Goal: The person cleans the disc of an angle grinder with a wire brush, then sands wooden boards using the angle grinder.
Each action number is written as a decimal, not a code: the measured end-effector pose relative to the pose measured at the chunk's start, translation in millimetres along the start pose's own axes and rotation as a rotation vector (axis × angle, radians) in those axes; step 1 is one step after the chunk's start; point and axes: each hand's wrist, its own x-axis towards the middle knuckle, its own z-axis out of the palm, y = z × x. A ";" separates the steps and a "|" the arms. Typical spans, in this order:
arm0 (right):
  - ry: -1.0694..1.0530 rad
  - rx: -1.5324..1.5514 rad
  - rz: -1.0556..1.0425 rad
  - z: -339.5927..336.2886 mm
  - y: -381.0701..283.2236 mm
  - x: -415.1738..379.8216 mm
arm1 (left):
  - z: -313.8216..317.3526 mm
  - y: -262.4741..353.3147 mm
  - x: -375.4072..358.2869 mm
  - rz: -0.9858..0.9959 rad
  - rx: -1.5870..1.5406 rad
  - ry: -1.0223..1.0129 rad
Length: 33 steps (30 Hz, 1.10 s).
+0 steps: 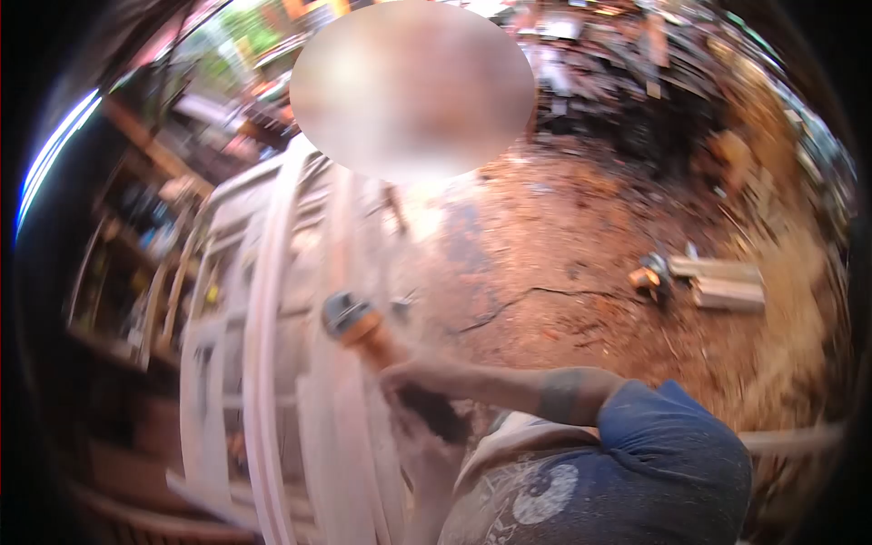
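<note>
My right arm reaches across from the blue sleeve. At its end my right hand (pixel 388 356) is closed around an orange and dark grey tool (pixel 352 318), which looks like a power tool; blur hides its exact kind. The tool is over or just above long pale boards (pixel 341 409); contact cannot be made out. A pale, smeared shape below, perhaps my left forearm (pixel 429 481), rises toward the same spot. The fingers of my left hand cannot be made out. A dark patch (pixel 440 413) lies between the two arms.
A slatted wooden frame (pixel 263 336) stretches along the left. On the brown ground (pixel 563 236) lie another orange and dark object (pixel 649 278) and short wood pieces (pixel 727 283). A thin dark line (pixel 500 309) crosses the ground. Scrap is heaped (pixel 627 73) behind. A blurred oval covers the top middle.
</note>
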 end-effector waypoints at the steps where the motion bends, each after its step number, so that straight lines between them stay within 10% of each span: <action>1: 0.120 -0.004 0.004 17.6 -0.8 10.4 | -13.9 -19.2 11.6 0.023 0.033 -0.016; 3: 0.221 0.029 0.073 -13.6 -32.2 -91.8 | 14.8 57.1 -24.3 0.001 -0.121 -0.113; 13: 0.459 -0.012 -0.185 -140.2 -51.3 -125.9 | 94.3 106.1 44.0 0.509 -0.173 -0.145; 20: 0.538 -0.014 -0.286 -245.0 -99.3 -124.0 | 128.7 174.5 122.1 0.491 -0.041 -0.394; 23: 0.493 0.009 -0.199 -271.1 -150.6 -148.0 | 194.6 139.0 141.5 0.231 -0.643 -0.442; 24: 0.512 -0.020 -0.226 -282.7 -154.6 -146.4 | 192.0 163.2 153.6 -0.296 -0.965 -0.638; 29: 0.445 -0.195 -0.119 -306.4 -188.8 -138.8 | 269.9 142.2 208.1 -0.648 -1.662 -0.925; 33: 0.221 -0.442 0.145 -331.1 -213.7 -103.8 | 280.5 130.8 245.9 -0.487 -1.647 -0.842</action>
